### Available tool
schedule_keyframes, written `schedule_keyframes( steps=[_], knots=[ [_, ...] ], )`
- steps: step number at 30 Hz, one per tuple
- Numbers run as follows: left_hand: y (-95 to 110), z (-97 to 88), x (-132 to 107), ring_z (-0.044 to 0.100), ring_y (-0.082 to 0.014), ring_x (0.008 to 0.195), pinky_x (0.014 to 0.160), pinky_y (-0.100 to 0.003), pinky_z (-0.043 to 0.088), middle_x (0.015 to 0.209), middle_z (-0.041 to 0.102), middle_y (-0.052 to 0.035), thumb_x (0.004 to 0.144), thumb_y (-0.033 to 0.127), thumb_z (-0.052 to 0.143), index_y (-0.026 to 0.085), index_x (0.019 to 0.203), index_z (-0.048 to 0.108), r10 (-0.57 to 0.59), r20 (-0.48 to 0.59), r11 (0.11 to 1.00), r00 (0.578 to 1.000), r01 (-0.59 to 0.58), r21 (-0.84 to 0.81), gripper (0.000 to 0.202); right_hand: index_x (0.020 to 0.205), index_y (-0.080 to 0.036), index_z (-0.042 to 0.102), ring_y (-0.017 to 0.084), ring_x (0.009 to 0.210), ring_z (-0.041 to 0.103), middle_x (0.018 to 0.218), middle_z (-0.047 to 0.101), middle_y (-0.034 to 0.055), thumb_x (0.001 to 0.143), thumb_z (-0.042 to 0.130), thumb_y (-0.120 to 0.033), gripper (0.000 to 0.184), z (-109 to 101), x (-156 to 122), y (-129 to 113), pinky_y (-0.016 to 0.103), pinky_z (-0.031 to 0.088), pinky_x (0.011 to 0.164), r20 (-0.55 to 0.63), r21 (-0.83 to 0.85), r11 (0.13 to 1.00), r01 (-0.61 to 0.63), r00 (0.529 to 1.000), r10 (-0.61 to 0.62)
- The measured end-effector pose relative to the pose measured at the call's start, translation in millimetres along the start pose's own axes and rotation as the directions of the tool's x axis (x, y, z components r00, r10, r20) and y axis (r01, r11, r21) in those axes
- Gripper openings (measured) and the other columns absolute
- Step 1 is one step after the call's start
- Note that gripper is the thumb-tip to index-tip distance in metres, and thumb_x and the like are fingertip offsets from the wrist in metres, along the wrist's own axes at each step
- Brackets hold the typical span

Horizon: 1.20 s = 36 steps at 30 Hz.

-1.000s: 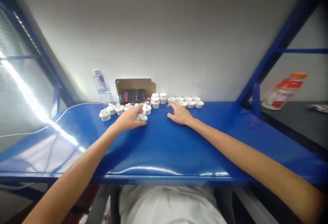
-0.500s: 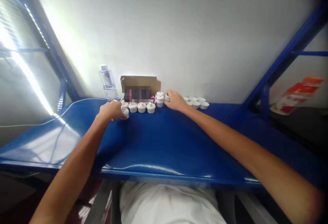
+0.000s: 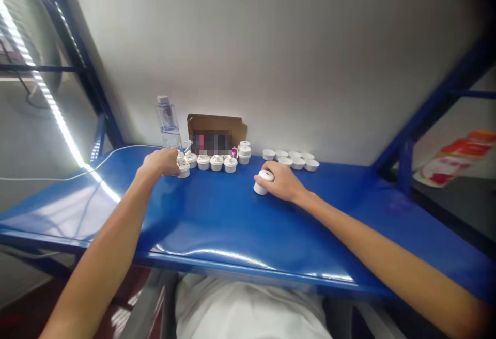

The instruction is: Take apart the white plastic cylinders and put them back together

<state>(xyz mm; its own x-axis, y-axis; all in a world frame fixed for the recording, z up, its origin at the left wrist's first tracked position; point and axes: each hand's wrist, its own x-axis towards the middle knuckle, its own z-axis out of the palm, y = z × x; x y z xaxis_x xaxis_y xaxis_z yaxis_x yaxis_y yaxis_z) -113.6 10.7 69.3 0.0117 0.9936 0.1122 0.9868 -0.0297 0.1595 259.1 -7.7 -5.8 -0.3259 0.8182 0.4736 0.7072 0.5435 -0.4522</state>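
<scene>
Centrally, R hand (image 3: 282, 180) curled round white pot (image 3: 260, 188), on or just over blue bench (image 3: 225, 220); L hand (image 3: 159, 163) part-curled at white cup (image 3: 183, 170), grip unclear; open bowls (image 3: 298, 164) at rear R, nr. wall (image 3: 310, 70).

The blue tabletop (image 3: 217, 225) is smooth and glossy, throwing back bright streaks, and the blue frame (image 3: 437, 83) beside it looks like painted metal. The white lidded pot (image 3: 260, 188) near the middle, the row of white pots (image 3: 216, 165) with knobbly tops and the open white cups (image 3: 297, 164) all look like smooth plastic, the water bottle (image 3: 169, 122) clear, shiny plastic, and the box (image 3: 217, 122) matt brown cardboard. The wall (image 3: 271, 60) is smooth and matt, while the pale clothing (image 3: 248, 310) is soft, creased cloth without shine
</scene>
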Motion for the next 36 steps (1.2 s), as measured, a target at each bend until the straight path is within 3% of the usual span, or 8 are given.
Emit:
schedule_keyframes(
  steps=[6,10,14,17,21,26,31,36],
  knots=[
    [81.9,25.3,-27.5,0.063,-0.0221,0.071,0.066,-0.030,0.041,0.073,0.064,-0.0041,0.091,0.042,0.050,0.020,0.094,0.057,0.323,-0.355,0.915,0.877,-0.385,-0.120,0.023,0.074,-0.022,0.053,0.015,0.058,0.049,0.063,0.054,-0.0017,0.093,0.048,-0.063,0.045,9.7,-2.9,-25.2,0.028,0.035,0.053,0.124,0.442,0.845,-0.301,0.953,0.275],
    [134.9,66.3,-53.3,0.067,-0.0251,0.081,0.067,-0.031,0.044,0.094,0.069,-0.0080,0.088,0.058,0.058,0.020,0.113,0.052,0.672,-0.241,0.673,0.700,-0.713,-0.194,0.046,0.086,-0.022,0.055,0.011,0.046,0.036,0.058,0.046,-0.0048,0.089,0.051,-0.068,0.046,21.4,-9.7,-43.7,0.024,0.023,0.042,0.392,0.711,0.491,-0.504,0.863,0.318],
    [139.4,83.7,-54.1,0.065,-0.0237,0.073,0.061,-0.030,0.041,0.086,0.066,-0.0071,0.088,0.066,0.056,0.019,0.107,0.050,0.576,-0.248,0.691,0.779,-0.626,-0.362,0.051,0.094,-0.022,0.056,0.011,0.053,0.045,0.067,0.054,-0.0024,0.089,0.055,-0.067,0.045,23.7,-13.4,-49.4,0.023,0.033,0.045,0.364,0.797,0.420,-0.434,0.900,0.239],
    [136.5,85.5,-47.7,0.055,-0.0156,0.059,0.055,-0.027,0.038,0.068,0.056,0.0009,0.091,0.068,0.051,0.021,0.095,0.048,0.384,-0.283,0.595,0.879,-0.470,-0.652,0.047,0.110,-0.025,0.057,0.018,0.082,0.062,0.093,0.066,0.0025,0.093,0.059,-0.056,0.035,18.7,-12.3,-43.8,0.032,0.052,0.074,0.000,0.724,0.689,-0.023,0.999,0.033],
    [138.9,88.5,-40.2,0.032,-0.0090,0.040,0.041,-0.024,0.026,0.053,0.036,0.0074,0.093,0.074,0.036,0.022,0.086,0.046,0.265,0.011,0.298,0.964,-0.071,-0.952,0.053,0.114,-0.027,0.063,0.027,0.119,0.058,0.126,0.064,0.0089,0.095,0.060,-0.033,0.020,6.8,-6.5,-23.2,0.044,0.041,0.105,-0.136,0.138,0.916,0.377,0.923,-0.359],
    [120.3,80.0,-23.3,0.047,-0.0102,0.048,0.047,-0.024,0.037,0.064,0.051,0.0038,0.087,0.063,0.055,0.021,0.090,0.050,0.194,0.038,0.140,0.980,0.011,-0.990,0.042,0.132,-0.025,0.062,0.031,0.124,0.054,0.131,0.061,0.0127,0.095,0.058,-0.034,0.038,-2.6,1.5,18.8,0.047,0.037,0.107,-0.139,-0.256,0.956,0.144,0.973,-0.184],
    [102.4,69.1,-14.6,0.067,-0.0205,0.095,0.071,-0.029,0.049,0.109,0.069,-0.0069,0.079,0.041,0.064,0.021,0.118,0.057,0.249,0.027,0.296,0.968,-0.049,-0.954,0.045,0.120,-0.021,0.065,0.034,0.123,0.052,0.125,0.067,0.0138,0.093,0.060,-0.041,0.034,3.1,6.7,53.3,0.051,0.034,0.104,-0.136,-0.361,0.932,-0.041,0.991,-0.009],
    [107.1,74.4,-19.3,0.065,-0.0200,0.095,0.078,-0.031,0.050,0.103,0.069,-0.0049,0.075,0.035,0.068,0.020,0.112,0.061,0.327,0.027,0.408,0.945,-0.115,-0.906,0.041,0.122,-0.021,0.063,0.036,0.131,0.045,0.134,0.062,0.0152,0.094,0.058,-0.039,0.034,6.7,7.0,56.2,0.053,0.033,0.104,-0.142,-0.407,0.909,-0.093,0.989,0.037]
  ],
)
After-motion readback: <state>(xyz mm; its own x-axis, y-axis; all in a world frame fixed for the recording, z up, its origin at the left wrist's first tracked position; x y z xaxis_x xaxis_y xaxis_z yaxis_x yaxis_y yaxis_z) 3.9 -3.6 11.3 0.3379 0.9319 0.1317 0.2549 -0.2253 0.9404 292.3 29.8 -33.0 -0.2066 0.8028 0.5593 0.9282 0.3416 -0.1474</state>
